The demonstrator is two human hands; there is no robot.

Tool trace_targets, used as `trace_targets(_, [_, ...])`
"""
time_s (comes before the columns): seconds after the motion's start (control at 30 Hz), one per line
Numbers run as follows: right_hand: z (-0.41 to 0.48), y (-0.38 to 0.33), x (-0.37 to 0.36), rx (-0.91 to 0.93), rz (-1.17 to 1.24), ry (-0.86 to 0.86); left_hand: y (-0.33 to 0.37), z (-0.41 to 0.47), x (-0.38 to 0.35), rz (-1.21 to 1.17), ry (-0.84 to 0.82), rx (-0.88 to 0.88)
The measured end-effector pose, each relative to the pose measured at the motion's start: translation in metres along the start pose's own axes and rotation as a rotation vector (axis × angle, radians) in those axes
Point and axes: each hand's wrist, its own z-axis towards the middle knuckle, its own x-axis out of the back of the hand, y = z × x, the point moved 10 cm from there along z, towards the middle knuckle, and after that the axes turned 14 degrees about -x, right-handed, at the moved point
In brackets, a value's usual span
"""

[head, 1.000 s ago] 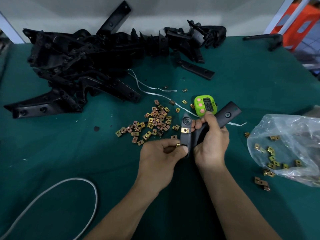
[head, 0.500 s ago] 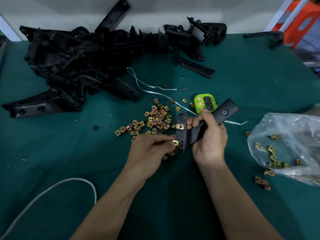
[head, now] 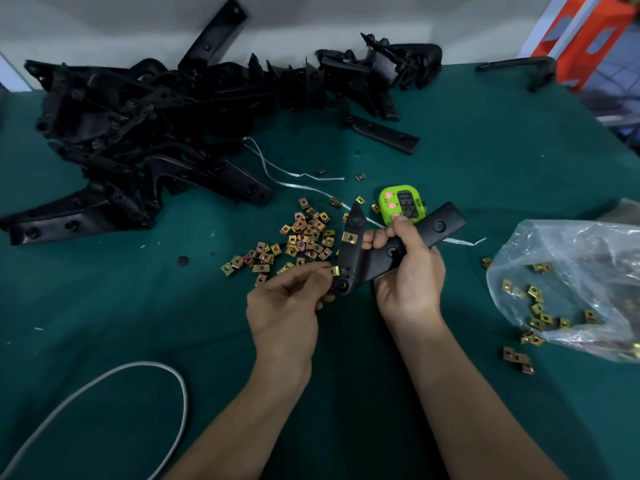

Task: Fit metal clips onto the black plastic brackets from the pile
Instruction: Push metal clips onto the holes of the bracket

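The right hand (head: 408,275) grips a black angled plastic bracket (head: 367,261) around its bend, with the fingers curled over it. It holds the bracket up above the middle of the green-covered worktop (head: 104,323), I think so that both arms of the bracket stay free to reach. One small brass-coloured metal clip (head: 349,237) already sits on the edge of the upright arm. The left hand (head: 287,299) pinches a second brass-coloured clip (head: 334,270) between thumb and fingertips, against the lower end of the same arm. In my judgement this clip is not yet fully seated. A loose heap of clips (head: 301,240) lies just behind the hands, easy to pick from. The pile of black brackets (head: 138,133) waits along the far left edge, and a clear plastic bag (head: 571,271) with more clips lies at the right edge.
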Motion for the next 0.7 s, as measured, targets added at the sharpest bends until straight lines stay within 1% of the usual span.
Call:
trace_targets(0.13, [0.000, -0.002, 0.003, -0.020, 0.026, 0.000, 0.004, 0.014, 0.015, -0.090, 0.057, 0.012])
trace_targets(0.27, [0.000, -0.002, 0.001, -0.008, -0.025, 0.005, 0.014, 0.022, 0.013, 0.011, -0.070, -0.051])
trace_targets(0.4, [-0.001, -0.003, 0.001, 0.009, -0.071, 0.015, 0.014, 0.013, -0.006, -0.051, -0.202, -0.019])
trace_targets(0.5, [-0.001, -0.003, 0.001, 0.008, -0.079, 0.022, 0.012, 0.012, -0.013, -0.041, -0.263, -0.005])
trace_targets(0.7, [-0.002, -0.003, 0.001, 0.006, -0.061, 0.020, 0.006, 0.011, -0.017, 0.113, -0.362, 0.006])
